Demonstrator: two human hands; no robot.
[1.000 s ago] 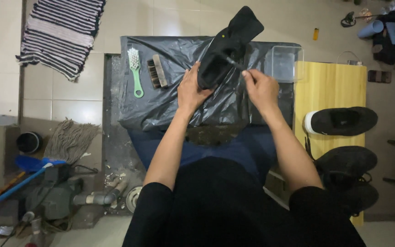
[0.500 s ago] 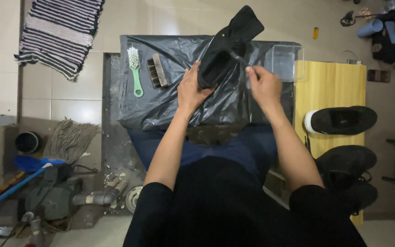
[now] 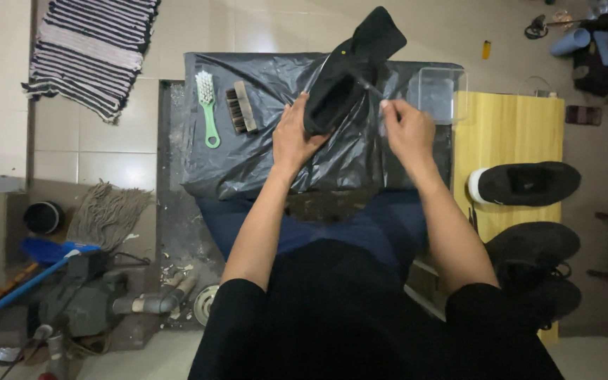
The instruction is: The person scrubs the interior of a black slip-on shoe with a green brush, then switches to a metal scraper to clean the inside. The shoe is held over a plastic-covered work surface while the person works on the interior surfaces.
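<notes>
Pulling the thin dark shoelace (image 3: 369,87) out to the right is what has changed over the last second: my right hand (image 3: 408,134) has drifted further right and a little up from where it was, and the lace now runs taut from the shoe's throat to my pinched fingers (image 3: 386,105), which are narrow, thumb and forefinger closed on its end. My left hand (image 3: 294,139) has barely shifted; it stays wrapped around the heel end of the black fabric slip-on-shaped shoe (image 3: 346,70), fingers closed on its edge, holding it up above the crinkled black plastic sheet (image 3: 248,151) that covers the desk in front of me. The shoe's toe points away from me, tilted up past the far edge of the sheet.

By my reading, the lace is coming free of the shoe bit by bit, and the steady left grip is what lets the right hand draw it; how much lace remains threaded I cannot tell, since the opening is dark.

On the sheet to the left lie a green-handled scrub brush with white bristles (image 3: 208,105) and, just beside it, a wooden-backed brush with dark bristles (image 3: 241,108), both well apart from my hands. A clear plastic box (image 3: 441,95) sits at the sheet's right edge, near my right hand. Beyond it, a yellow wooden stool top (image 3: 508,134) carries another black shoe (image 3: 526,184).
</notes>
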